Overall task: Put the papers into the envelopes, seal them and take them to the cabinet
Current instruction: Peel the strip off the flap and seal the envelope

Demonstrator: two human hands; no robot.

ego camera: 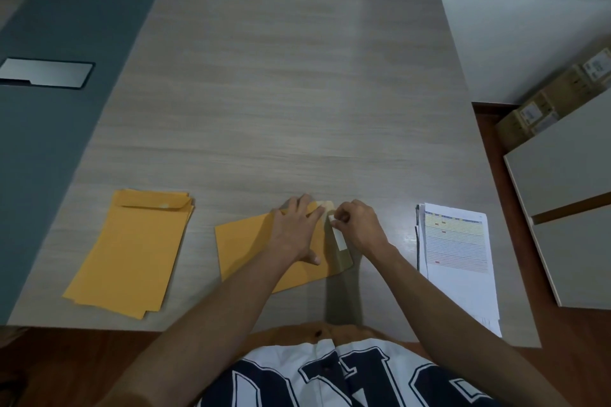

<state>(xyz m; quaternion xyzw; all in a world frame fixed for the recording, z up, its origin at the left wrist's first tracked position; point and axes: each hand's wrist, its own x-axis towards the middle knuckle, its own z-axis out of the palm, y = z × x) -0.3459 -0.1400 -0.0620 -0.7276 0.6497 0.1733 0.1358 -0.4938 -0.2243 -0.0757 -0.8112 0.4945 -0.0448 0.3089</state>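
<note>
A yellow envelope (pixel 244 248) lies sideways on the table in front of me, its flap (pixel 340 258) open at the right end. My left hand (pixel 297 231) presses flat on the envelope beside the flap. My right hand (pixel 358 228) pinches the upper end of the white peel-off strip (pixel 339 236) on the flap. A stack of several yellow envelopes (pixel 132 251) lies to the left. A pile of printed papers (pixel 456 258) lies to the right, near the table's right edge.
The wooden table (pixel 281 92) stretches far ahead. A dark grey panel with a metal cable hatch (pixel 46 73) runs along its left side. Light cabinet tops (pixel 568 192) and cardboard boxes (pixel 545 106) stand to the right, beyond the table.
</note>
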